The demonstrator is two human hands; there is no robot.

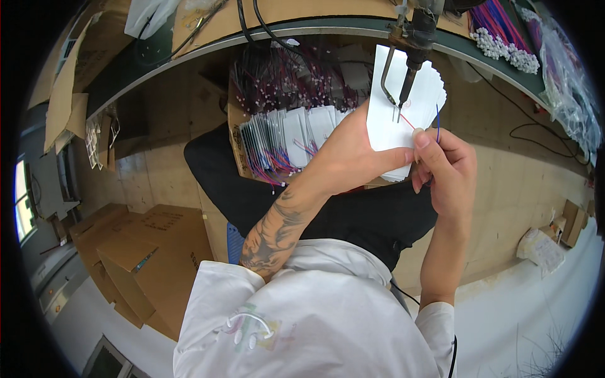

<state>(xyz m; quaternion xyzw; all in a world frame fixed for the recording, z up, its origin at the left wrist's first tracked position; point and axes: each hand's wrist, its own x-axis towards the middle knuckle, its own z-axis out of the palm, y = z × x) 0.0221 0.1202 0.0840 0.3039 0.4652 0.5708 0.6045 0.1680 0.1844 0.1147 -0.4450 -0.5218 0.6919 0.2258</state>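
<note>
My left hand (350,154) is closed around a fanned stack of flat white panels (382,120), thumb lying across the lower front. Between the fingertips of my right hand (452,167) is a thin red wire (408,121), its far end against the front panel. A blue wire (438,120) stands up from the same fingers. Over the panel hangs what looks like a soldering iron (413,63), pointing down. Its tip is close to the red wire's end; whether they touch I cannot tell. A bent metal tube (386,79) runs down beside it.
Beyond my lap stands a carton (236,126) holding rows of white panels with red and blue wires (271,157). The bench edge (302,30) curves across the top. Wire bundles with white connectors (504,50) and a plastic bag (570,88) lie at right. A cardboard box (157,246) stands left.
</note>
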